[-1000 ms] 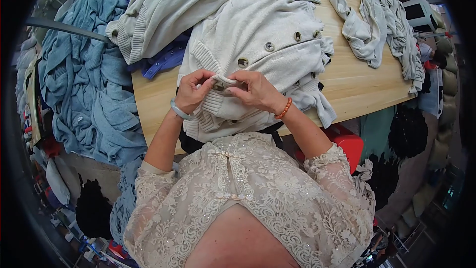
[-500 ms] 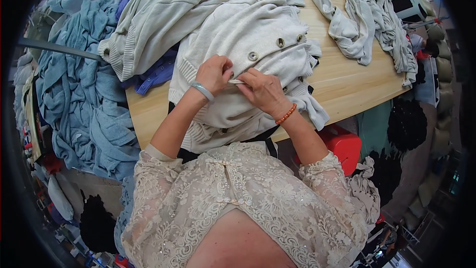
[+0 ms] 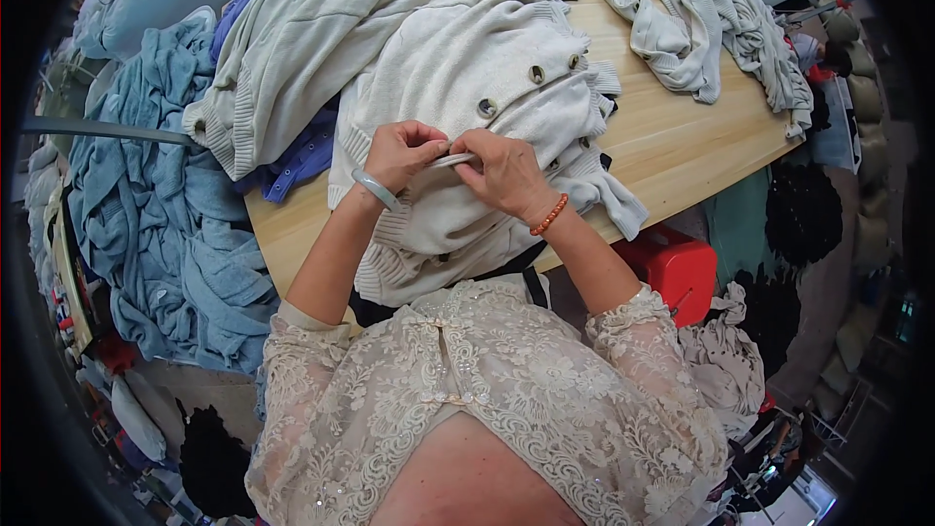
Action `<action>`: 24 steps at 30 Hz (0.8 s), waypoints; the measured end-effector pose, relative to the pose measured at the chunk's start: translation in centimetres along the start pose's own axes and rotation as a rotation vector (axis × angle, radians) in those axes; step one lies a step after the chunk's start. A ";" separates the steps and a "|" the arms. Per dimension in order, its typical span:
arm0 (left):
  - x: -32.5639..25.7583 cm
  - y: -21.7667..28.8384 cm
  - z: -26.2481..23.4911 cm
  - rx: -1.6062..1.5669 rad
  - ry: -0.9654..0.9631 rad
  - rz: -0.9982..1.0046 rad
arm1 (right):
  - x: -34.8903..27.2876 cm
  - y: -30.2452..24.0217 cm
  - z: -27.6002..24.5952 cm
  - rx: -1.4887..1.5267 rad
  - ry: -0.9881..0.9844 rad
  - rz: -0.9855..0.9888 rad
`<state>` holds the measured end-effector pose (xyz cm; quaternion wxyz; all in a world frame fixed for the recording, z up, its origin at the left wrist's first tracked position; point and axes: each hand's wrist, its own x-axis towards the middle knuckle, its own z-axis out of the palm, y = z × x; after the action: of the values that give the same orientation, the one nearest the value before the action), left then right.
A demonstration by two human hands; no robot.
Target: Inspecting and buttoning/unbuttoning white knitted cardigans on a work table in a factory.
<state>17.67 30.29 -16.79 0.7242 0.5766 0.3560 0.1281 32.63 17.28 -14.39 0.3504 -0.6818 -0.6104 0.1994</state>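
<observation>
A cream knitted cardigan (image 3: 419,78) with large dark buttons (image 3: 487,107) lies spread over the near part of the table. My left hand (image 3: 401,156), with a pale bangle at its wrist, pinches a fold of its knit edge. Close beside it, my right hand (image 3: 504,173), wearing an orange bead bracelet, grips the same edge between thumb and fingers. A short strip of this edge shows between the two hands, slightly raised from the cloth. Whether a button sits under my fingertips is hidden.
Another cream cardigan (image 3: 292,49) and a purple garment (image 3: 302,151) lie to the left. Blue knits (image 3: 166,205) are heaped beyond the wooden table's (image 3: 682,161) left edge. More cream knits (image 3: 682,39) lie at the far right. A red stool (image 3: 682,273) stands below the right edge.
Both hands keep hold of the cardigan edge, now lifted a little and turned. My left thumb has come up against the fingers. The whole view has shifted slightly.
</observation>
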 end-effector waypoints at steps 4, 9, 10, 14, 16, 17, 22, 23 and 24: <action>0.0 -0.5 0.1 0.048 0.030 0.022 | -0.1 -0.9 0.2 -0.115 0.022 -0.030; 0.0 -0.7 0.0 0.016 0.008 0.033 | -0.7 -1.4 0.4 -0.108 0.045 -0.048; -0.1 -0.8 0.1 -0.008 0.007 0.027 | -0.7 -1.4 0.4 -0.102 0.038 -0.035; -0.4 -0.5 0.4 -0.061 0.049 0.016 | -0.3 -1.2 0.7 -0.072 0.031 -0.046; -0.5 -0.1 0.4 -0.096 0.038 -0.036 | -0.2 -1.0 0.7 -0.033 0.111 -0.094; -0.6 0.1 0.3 -0.093 0.052 -0.021 | -0.2 -0.8 0.6 -0.030 0.126 -0.111; -1.8 0.8 0.3 -0.097 -0.147 0.025 | -0.4 0.0 -0.2 -0.101 -0.044 -0.111; -2.3 0.8 0.2 0.011 -0.174 -0.001 | -0.3 0.2 -0.3 -0.101 -0.037 -0.115; -2.7 0.8 0.3 0.246 -0.133 0.218 | -0.2 0.4 -0.4 -0.081 -0.082 -0.096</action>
<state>16.13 28.68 -15.04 0.6519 0.7033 0.2555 0.1228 33.19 17.00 -14.45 0.3064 -0.6567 -0.6637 0.1853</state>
